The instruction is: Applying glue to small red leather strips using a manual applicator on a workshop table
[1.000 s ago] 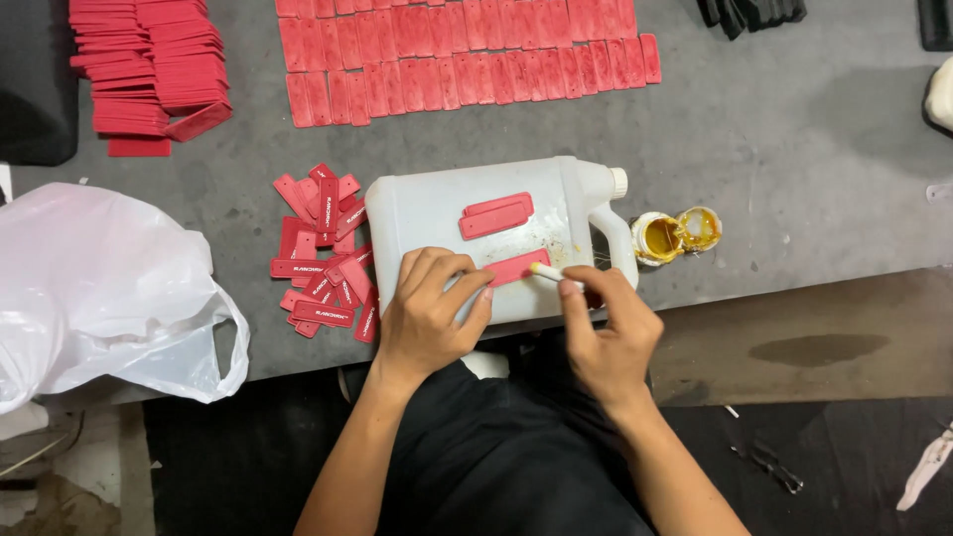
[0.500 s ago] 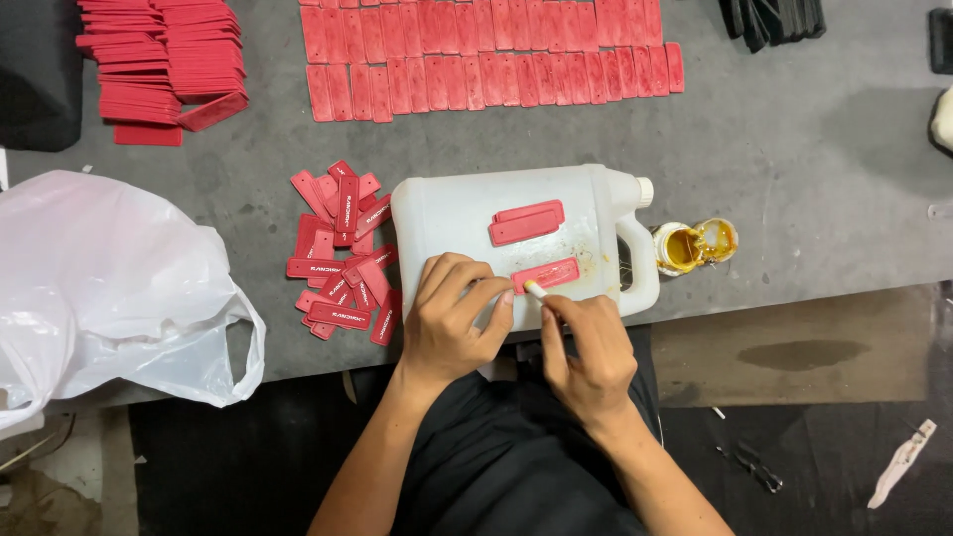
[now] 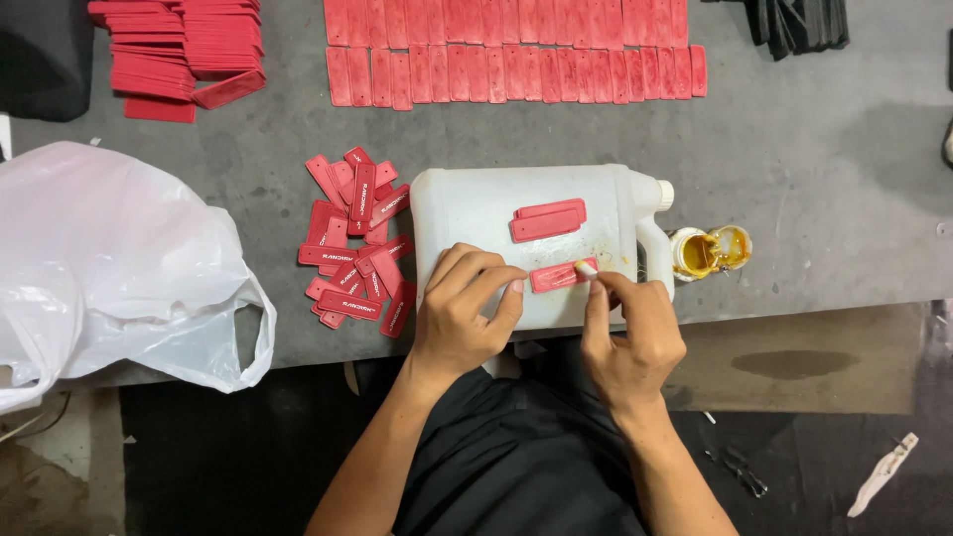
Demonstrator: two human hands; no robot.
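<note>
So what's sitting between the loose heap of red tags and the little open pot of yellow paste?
In the head view, the white plastic jug lies flat between them, with red tags on it and both hands, left and right, working there.

The white plastic bag [image 3: 109, 268] runs off the frame's left edge, and its contents cannot be seen. The stack of red tags [image 3: 179, 50] at upper left is cut by the top edge. The dark objects [image 3: 799, 22] at upper right are too cropped to identify
</note>
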